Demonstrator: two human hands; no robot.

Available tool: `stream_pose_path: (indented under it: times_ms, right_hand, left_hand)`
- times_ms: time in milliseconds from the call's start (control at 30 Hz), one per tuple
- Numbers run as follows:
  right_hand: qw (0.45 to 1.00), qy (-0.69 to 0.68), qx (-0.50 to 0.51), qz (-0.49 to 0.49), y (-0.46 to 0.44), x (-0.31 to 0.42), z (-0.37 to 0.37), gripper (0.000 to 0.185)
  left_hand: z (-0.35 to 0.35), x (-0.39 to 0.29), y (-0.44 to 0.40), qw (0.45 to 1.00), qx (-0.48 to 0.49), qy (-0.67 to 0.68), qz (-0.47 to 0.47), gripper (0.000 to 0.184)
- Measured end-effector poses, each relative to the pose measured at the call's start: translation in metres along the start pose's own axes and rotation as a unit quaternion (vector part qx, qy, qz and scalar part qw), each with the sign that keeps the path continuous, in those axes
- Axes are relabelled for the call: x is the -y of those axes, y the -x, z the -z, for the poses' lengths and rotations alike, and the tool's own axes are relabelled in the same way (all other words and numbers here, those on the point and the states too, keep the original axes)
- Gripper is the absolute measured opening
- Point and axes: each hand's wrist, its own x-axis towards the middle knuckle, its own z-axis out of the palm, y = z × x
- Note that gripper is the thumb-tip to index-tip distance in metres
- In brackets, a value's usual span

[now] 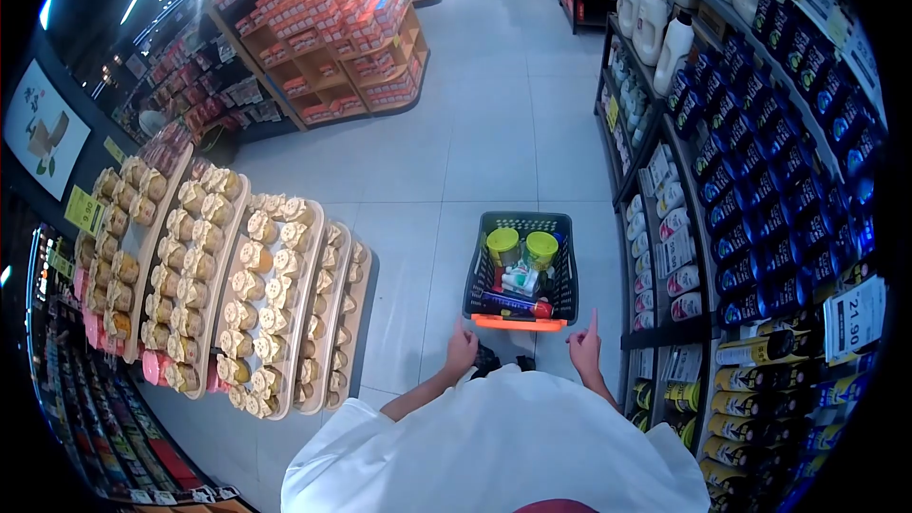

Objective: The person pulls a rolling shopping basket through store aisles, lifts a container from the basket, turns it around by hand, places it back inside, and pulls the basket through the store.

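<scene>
A black shopping basket [573, 271] with an orange handle [518, 323] is in front of me, low over the floor. Inside are two yellow-green canisters [503, 245], a whitish bottle [520, 277] and a dark tube-like pack with a red end [540, 308]. My left hand [463, 350] is just below the handle's left end, one finger stretched forward; I see nothing in it. To the right of the handle, apart from it, my right hand [584, 350] points its index finger forward, the other fingers curled and nothing visible in them.
Tiered trays of paper-topped jars [271, 294] stand on the left. Shelves of dark blue packs [750, 161] and white jugs [651, 27] line the right. A wooden shelf of orange boxes [332, 38] is farther ahead, beside the tiled aisle [484, 133].
</scene>
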Motion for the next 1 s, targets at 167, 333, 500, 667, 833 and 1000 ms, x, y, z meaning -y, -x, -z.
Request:
stream_pose_path:
  times_ms: [167,333,500,667,833,1000]
  right_hand:
    - [0.963,0.209,0.166,-0.024,0.020,0.063,-0.012,0.090]
    - [0.903,0.327,0.250,-0.126,0.025,0.073,-0.017,0.101]
    - [0.937,0.277,0.200,-0.071,0.029,0.068,-0.017,0.100]
    - [0.983,0.117,0.095,0.101,0.030,0.085,-0.025,0.095]
    - [0.911,0.310,0.272,-0.007,0.024,0.071,-0.038,0.098]
    - [0.877,0.360,0.317,-0.035,0.021,0.071,-0.043,0.107]
  left_hand:
    - [0.000,-0.060,-0.001,0.996,-0.012,-0.024,-0.082,0.077]
    - [-0.003,-0.072,0.007,0.950,0.195,-0.242,-0.035,0.091]
    - [-0.002,-0.070,0.008,0.919,0.278,-0.279,0.005,0.099]
    - [-0.012,-0.053,0.007,0.933,0.261,-0.249,-0.020,0.096]
    - [-0.016,-0.052,0.006,0.934,0.263,-0.240,-0.018,0.100]
    - [-0.013,-0.048,0.002,0.925,0.297,-0.235,-0.020,0.102]
